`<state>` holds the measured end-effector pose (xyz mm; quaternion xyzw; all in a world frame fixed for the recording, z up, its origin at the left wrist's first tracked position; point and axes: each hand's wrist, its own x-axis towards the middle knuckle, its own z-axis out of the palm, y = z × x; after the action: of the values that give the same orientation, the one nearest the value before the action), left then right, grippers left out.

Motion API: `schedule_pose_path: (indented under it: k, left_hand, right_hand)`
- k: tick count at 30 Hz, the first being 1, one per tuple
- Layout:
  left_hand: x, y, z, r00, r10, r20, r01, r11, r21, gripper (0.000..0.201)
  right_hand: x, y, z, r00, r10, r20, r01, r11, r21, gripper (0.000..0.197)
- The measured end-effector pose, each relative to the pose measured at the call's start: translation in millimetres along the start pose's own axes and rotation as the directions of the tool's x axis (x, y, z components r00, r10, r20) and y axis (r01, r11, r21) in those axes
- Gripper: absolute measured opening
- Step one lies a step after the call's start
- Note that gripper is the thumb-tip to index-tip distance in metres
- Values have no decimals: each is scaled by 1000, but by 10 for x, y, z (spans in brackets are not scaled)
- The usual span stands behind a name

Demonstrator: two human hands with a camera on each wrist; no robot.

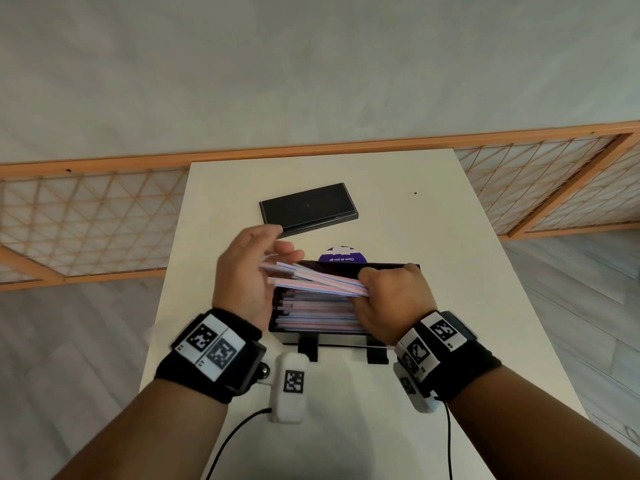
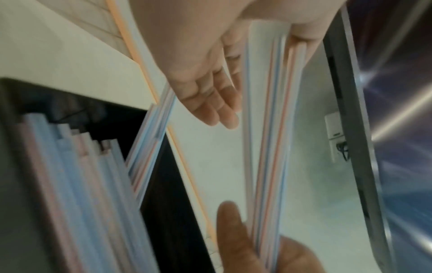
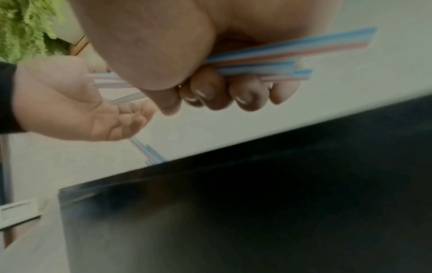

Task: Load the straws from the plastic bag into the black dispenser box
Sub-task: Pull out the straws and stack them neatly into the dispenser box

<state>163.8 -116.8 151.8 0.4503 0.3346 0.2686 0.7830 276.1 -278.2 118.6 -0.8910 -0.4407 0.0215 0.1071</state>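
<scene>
The black dispenser box [image 1: 398, 268] stands open on the white table, with several striped straws [image 1: 318, 313] lying lengthwise in it. Just above it, my right hand [image 1: 370, 289] grips a bundle of red-and-blue striped straws [image 1: 322, 277] by its right end, fingers curled round it [image 3: 210, 94]. My left hand [image 1: 273, 251] is spread at the bundle's left end, palm facing the straw tips [image 2: 268, 29], fingers relaxed [image 3: 121, 118]. A few straws [image 2: 149, 147] lean on the box's far wall. The plastic bag does not show.
The box's flat black lid [image 1: 308, 207] lies further back on the table [image 1: 450, 237]. A purple round sticker [image 1: 343, 256] sits behind the box. Beyond the table's edges are a wooden lattice screen [image 1: 86, 220] and grey floor. Cables hang from both wristbands.
</scene>
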Motion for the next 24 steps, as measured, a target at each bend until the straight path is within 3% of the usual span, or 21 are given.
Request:
schedule_pose_path:
  k: [1, 3, 6, 11, 15, 19, 22, 24]
  left_hand:
    - [0, 56, -1, 1000, 15, 18, -15, 1000, 11, 15]
    - [3, 52, 12, 994, 58, 95, -76, 977, 200, 19]
    - [-44, -70, 57, 974, -10, 227, -111, 851, 514, 31]
    - [-86, -158, 4, 976, -97, 195, -74, 693, 717, 26]
    - [-112, -175, -102, 968, -88, 234, -121, 654, 747, 17]
    - [-119, -208, -198, 959, -66, 275, -178, 613, 770, 2]
    - [-82, -247, -234, 971, -9, 241, -190, 585, 789, 8]
    - [-55, -275, -225, 969, 32, 245, -228, 505, 832, 12]
  right_hand:
    - [6, -1, -19, 1000, 11, -6, -11, 999, -46, 25]
    - [7, -19, -29, 1000, 22, -1, -22, 990, -137, 29]
    - [16, -93, -19, 1000, 0, 12, 3, 980, -201, 20]
    - [10, -193, 52, 996, -45, 74, 57, 985, -165, 30]
    - [-36, -192, 61, 977, -26, 211, 54, 990, -130, 29]
    - [-26, -210, 37, 962, 21, 273, 22, 988, -152, 61]
    - [5, -225, 25, 953, 24, 301, 21, 989, -147, 67]
    - [28, -218, 45, 951, 29, 308, 2, 995, -101, 73]
